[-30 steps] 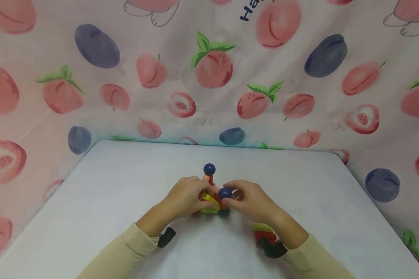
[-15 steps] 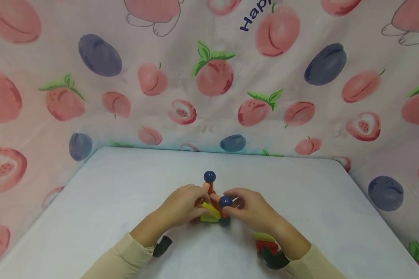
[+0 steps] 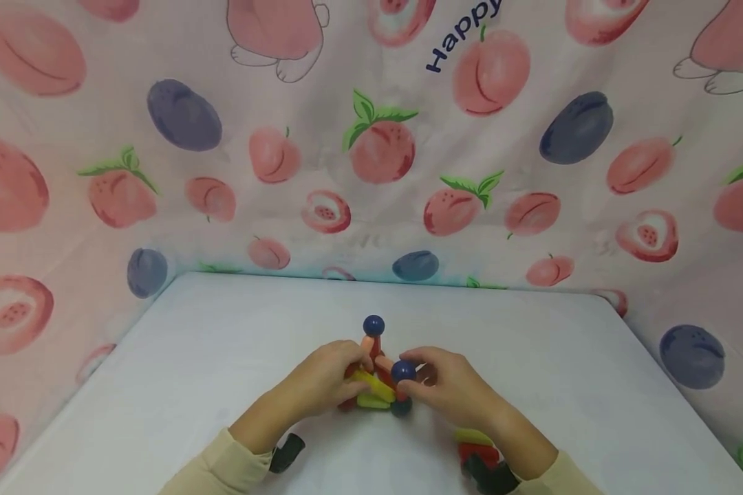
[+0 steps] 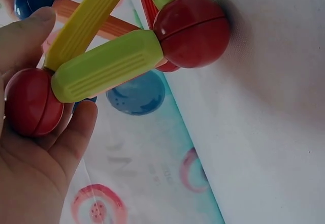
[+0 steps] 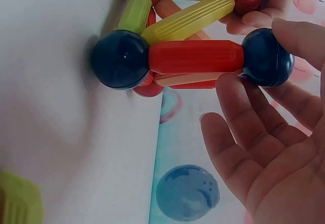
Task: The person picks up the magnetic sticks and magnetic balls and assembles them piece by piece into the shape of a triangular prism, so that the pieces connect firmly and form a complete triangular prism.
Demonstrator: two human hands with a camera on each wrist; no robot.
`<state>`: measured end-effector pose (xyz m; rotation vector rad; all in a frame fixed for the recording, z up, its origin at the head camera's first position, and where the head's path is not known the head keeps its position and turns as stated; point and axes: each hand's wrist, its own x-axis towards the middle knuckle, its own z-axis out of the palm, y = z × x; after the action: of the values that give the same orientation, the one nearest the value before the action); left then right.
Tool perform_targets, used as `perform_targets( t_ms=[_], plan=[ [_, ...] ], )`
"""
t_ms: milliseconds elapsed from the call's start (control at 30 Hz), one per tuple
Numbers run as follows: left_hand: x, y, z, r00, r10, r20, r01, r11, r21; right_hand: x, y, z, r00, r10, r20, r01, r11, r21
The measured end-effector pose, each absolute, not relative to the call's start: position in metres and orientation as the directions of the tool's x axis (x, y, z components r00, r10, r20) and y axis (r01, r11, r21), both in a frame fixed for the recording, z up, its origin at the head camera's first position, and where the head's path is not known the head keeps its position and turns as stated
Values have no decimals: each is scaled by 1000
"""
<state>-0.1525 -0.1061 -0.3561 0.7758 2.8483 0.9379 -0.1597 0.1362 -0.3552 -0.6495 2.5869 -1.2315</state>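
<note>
A small frame of magnetic sticks and balls stands on the white table (image 3: 223,344) between both hands. My left hand (image 3: 328,378) grips a red ball (image 4: 33,102) raised above the table, where a yellow stick (image 4: 91,23) and a light-green stick (image 4: 106,66) meet. In the right wrist view, my right hand (image 5: 284,148) pinches a dark blue ball (image 5: 266,56) between thumb and fingers. That ball tops a red stick (image 5: 195,56), which joins a lower blue ball (image 5: 119,59) on the table. Another blue ball (image 3: 374,325) tops the back of the frame. Left fingers partly hide the frame.
Beside the right forearm lie a loose yellow-green stick (image 3: 472,436) and a red piece (image 3: 478,453), partly covered by the arm. Black wrist gear (image 3: 287,452) shows under the left wrist. A fruit-printed cloth (image 3: 371,220) hangs behind the table.
The head view has tilted upward, so everything sits lower in it. My left hand has shifted slightly left against the frame, and the yellow stick lies flatter. My right hand keeps its hold.
</note>
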Motion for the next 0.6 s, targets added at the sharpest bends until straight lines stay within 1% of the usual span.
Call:
perform_targets(
  t_ms=[133,367,600],
  plan=[
    [-150,-111,-358,-886,440,144,430,667,608,-158,135,-355,-884,-467,5,-299,557,-775],
    [-141,-126,-359,-909,350,225,413,699,583,-157,137,-353,-883,-470,4,-303,563,-769],
    [-137,-130,-359,-902,352,252,431,681,592,-156,138,-354,-879,-476,20,-320,560,-764]
  ],
)
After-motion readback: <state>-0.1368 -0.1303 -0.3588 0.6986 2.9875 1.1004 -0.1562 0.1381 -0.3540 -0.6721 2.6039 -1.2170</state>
